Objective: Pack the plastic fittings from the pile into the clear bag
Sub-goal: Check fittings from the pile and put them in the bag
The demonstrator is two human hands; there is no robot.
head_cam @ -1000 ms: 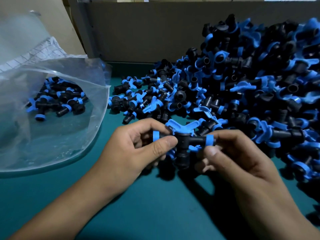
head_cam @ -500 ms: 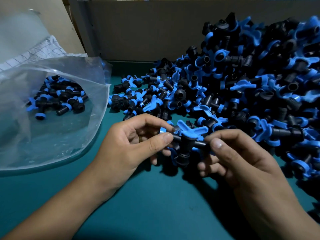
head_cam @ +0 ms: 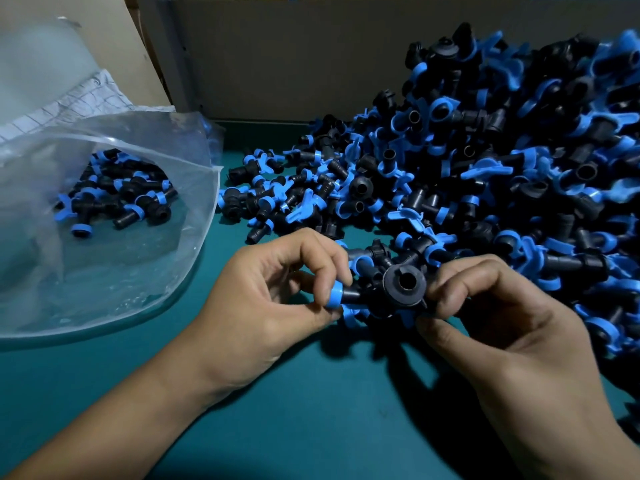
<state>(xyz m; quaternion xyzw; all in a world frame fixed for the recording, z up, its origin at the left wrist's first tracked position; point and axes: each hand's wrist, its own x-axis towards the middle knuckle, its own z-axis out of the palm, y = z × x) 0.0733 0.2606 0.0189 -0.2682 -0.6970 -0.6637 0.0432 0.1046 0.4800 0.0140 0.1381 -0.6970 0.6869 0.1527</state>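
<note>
Left hand (head_cam: 277,292), right hand (head_cam: 491,306) pinch fitting (head_cam: 388,289) ends, fingers curled.

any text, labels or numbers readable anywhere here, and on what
None can be read.
Sheet under the clear bag, a white sheet: only a printed grid of lines shows, no words legible.
Held fitting: no marking visible on its black face.
Pile of fittings: no lettering visible.

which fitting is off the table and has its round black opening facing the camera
The fitting pinched between the left hand and right hand; the others lie in the pile or the clear bag.
</note>
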